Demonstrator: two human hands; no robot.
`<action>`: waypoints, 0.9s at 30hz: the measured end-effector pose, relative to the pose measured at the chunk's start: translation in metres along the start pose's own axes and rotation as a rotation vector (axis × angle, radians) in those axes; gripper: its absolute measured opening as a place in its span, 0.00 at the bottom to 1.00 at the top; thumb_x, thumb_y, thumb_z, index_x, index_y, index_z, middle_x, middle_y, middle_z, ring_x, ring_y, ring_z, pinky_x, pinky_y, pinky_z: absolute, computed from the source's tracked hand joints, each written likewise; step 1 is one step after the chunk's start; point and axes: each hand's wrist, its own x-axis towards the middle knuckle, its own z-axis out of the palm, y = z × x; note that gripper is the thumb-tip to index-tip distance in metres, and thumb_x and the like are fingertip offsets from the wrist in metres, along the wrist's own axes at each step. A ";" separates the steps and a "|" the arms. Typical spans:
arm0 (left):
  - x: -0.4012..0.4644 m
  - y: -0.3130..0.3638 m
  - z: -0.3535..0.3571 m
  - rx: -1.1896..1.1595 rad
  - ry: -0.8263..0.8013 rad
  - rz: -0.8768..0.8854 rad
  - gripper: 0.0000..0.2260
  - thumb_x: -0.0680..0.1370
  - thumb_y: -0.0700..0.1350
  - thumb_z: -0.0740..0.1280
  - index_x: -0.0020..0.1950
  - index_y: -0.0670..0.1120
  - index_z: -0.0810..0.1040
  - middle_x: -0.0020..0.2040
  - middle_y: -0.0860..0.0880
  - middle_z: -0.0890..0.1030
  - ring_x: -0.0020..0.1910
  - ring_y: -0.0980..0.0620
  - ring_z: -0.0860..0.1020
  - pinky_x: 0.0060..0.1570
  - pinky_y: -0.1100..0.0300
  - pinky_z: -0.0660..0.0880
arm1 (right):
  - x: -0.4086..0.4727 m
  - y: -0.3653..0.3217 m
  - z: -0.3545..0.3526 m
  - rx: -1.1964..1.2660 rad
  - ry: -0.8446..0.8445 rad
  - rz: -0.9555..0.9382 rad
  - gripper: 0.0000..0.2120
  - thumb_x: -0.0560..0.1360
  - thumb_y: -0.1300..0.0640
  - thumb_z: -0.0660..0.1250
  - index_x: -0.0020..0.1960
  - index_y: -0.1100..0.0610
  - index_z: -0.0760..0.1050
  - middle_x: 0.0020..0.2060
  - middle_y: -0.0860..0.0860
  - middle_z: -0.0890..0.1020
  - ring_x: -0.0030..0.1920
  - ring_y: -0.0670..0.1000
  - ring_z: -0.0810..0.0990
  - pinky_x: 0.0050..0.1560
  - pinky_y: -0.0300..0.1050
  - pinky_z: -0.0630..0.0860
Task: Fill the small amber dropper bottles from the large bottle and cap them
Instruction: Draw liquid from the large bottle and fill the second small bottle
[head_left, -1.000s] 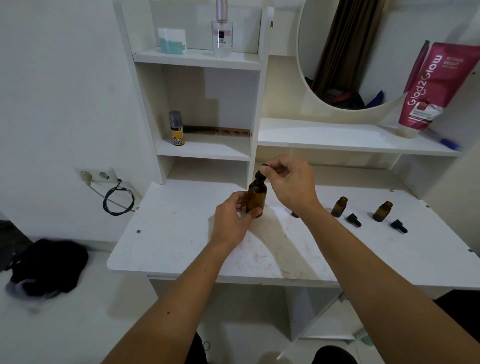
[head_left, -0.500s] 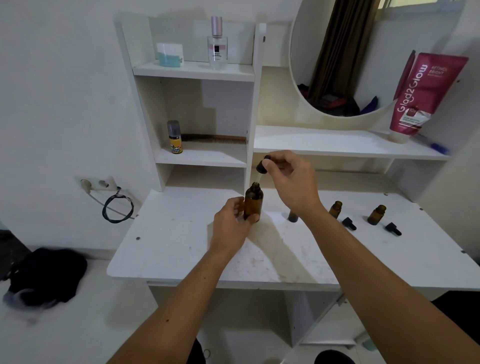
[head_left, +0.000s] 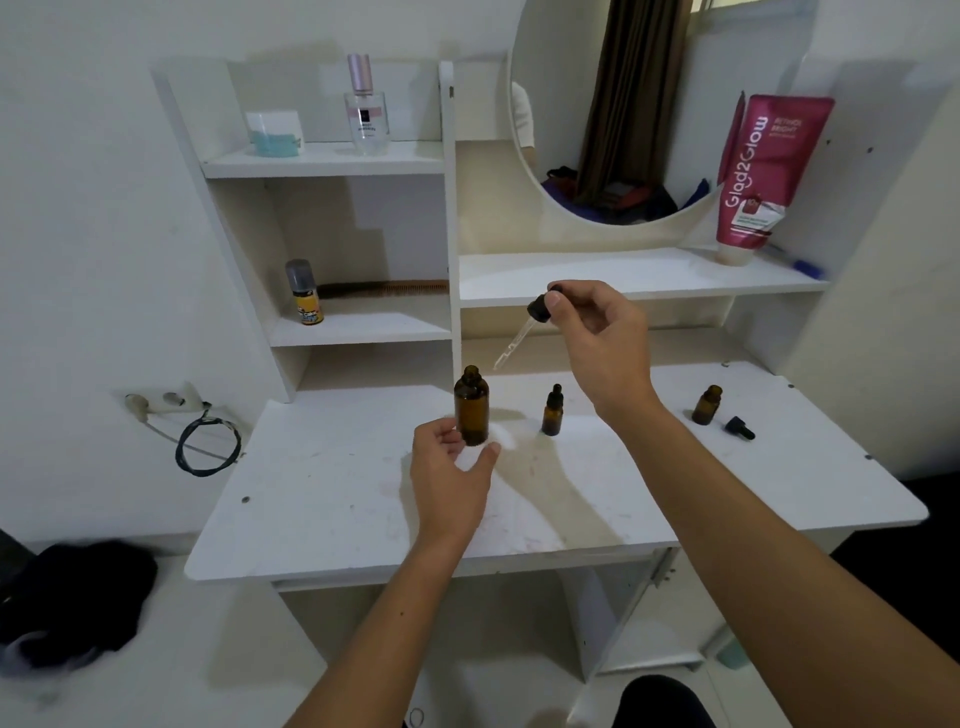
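Since half a second ago the right hand (head_left: 597, 343) has lifted the dropper (head_left: 522, 332) clear of the large amber bottle (head_left: 471, 413), and the left hand (head_left: 449, 467) has let go of that bottle. The left hand now lies nearest, fingers loosely spread and holding nothing, just in front of the large amber bottle, which stands upright and uncapped on the white desk (head_left: 337, 509). Right of that bottle stands a small capped dropper bottle (head_left: 552, 413). Well to the right of the large bottle an uncapped small bottle (head_left: 706, 405) stands with a loose black dropper cap (head_left: 740, 427) just beside it. Above and right of the large bottle, the right hand pinches the dropper's black cap, its glass tube tilted down-left toward the bottle's mouth without touching it. Behind the large bottle rise the shelves (head_left: 332, 161) and a round mirror (head_left: 613, 130).
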 end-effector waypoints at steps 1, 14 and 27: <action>-0.004 0.001 0.004 -0.002 -0.017 0.012 0.23 0.74 0.49 0.79 0.64 0.53 0.72 0.59 0.54 0.79 0.55 0.54 0.80 0.52 0.69 0.75 | -0.002 0.001 -0.008 -0.017 0.007 -0.005 0.08 0.81 0.57 0.71 0.59 0.57 0.83 0.50 0.48 0.87 0.51 0.42 0.86 0.56 0.33 0.79; -0.025 0.025 0.088 -0.022 -0.359 0.101 0.21 0.77 0.47 0.76 0.69 0.49 0.76 0.63 0.53 0.82 0.60 0.57 0.80 0.57 0.72 0.75 | -0.001 0.037 -0.118 -0.163 0.165 0.076 0.07 0.81 0.55 0.72 0.58 0.54 0.84 0.47 0.45 0.88 0.48 0.41 0.86 0.46 0.31 0.79; 0.002 0.033 0.160 0.069 -0.408 0.182 0.27 0.78 0.45 0.75 0.75 0.46 0.72 0.71 0.50 0.77 0.69 0.53 0.76 0.70 0.57 0.73 | 0.014 0.066 -0.135 -0.200 0.158 0.064 0.07 0.81 0.57 0.71 0.58 0.58 0.83 0.45 0.45 0.88 0.45 0.38 0.86 0.43 0.28 0.78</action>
